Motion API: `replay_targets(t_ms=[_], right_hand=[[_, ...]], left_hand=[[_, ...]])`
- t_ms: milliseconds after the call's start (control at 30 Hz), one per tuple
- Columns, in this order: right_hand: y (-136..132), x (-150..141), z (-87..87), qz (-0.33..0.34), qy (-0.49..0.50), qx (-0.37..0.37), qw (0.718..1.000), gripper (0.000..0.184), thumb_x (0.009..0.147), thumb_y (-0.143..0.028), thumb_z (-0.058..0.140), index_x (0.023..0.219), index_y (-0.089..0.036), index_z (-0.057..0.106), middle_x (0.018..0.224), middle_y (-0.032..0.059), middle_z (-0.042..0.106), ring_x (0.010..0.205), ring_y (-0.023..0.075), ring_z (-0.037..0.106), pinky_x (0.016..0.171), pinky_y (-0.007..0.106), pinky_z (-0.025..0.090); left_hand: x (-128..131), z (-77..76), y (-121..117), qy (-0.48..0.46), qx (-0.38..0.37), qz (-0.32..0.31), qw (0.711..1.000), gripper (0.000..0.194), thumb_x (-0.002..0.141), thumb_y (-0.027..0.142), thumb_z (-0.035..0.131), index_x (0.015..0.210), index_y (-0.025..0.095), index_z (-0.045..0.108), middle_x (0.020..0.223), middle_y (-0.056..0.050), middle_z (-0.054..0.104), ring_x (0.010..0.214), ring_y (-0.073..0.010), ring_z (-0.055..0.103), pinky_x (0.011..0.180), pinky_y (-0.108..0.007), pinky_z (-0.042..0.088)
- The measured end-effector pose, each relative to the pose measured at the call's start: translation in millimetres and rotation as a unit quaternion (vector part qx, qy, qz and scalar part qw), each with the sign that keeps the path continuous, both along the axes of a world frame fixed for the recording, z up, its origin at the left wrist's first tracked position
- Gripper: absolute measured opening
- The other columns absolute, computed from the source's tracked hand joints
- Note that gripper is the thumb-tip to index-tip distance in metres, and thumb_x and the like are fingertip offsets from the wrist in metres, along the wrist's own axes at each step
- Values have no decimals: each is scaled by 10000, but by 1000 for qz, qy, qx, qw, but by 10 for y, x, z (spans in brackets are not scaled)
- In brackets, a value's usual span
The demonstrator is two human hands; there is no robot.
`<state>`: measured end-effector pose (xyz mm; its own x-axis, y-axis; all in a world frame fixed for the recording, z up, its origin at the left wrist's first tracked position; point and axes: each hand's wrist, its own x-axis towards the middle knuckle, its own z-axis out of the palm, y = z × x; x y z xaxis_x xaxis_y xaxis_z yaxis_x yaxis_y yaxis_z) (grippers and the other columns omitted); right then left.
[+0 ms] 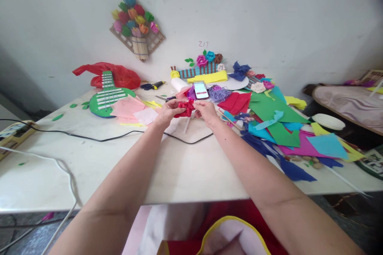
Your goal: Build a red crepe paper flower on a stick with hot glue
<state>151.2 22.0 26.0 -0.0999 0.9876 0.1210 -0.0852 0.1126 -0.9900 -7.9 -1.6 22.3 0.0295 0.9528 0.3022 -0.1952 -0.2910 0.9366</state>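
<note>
Over the middle of the table, both arms reach forward to a red crumpled paper flower. My left hand pinches its left side between thumb and fingers. On the opposite side, my right hand has its fingertips closed on the flower's right edge. A thin white stick shows just below the flower; whether it is joined to it I cannot tell. Right behind the hands lies a phone with a lit screen, beside a bundle of purple yarn.
Coloured paper sheets cover the table's right side. Pink paper and a green guitar-shaped craft lie left. Pliers rest near the wall. A black cable crosses the table; a white cable hangs over its front edge.
</note>
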Motion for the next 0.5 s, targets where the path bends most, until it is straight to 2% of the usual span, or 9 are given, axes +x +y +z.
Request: replay_targets(t_ms=[233, 500], right_hand=[[12, 1, -22, -3, -14, 16, 1000, 68, 673, -232, 620, 678, -168, 645, 518, -55, 559, 433, 84, 479, 415, 206, 356], [34, 0, -39, -16, -38, 36, 998, 103, 676, -255, 614, 706, -169, 661, 512, -60, 553, 440, 89, 482, 429, 209, 375]], left_hand=[[-28, -38, 30, 20, -2, -4, 1000, 432, 463, 299, 875, 827, 175, 676, 701, -23, 702, 632, -184, 654, 588, -288, 493], [-37, -63, 55, 28, -2, -2, 1000, 415, 461, 274, 874, 815, 161, 689, 703, -27, 703, 597, -158, 629, 550, -260, 474]])
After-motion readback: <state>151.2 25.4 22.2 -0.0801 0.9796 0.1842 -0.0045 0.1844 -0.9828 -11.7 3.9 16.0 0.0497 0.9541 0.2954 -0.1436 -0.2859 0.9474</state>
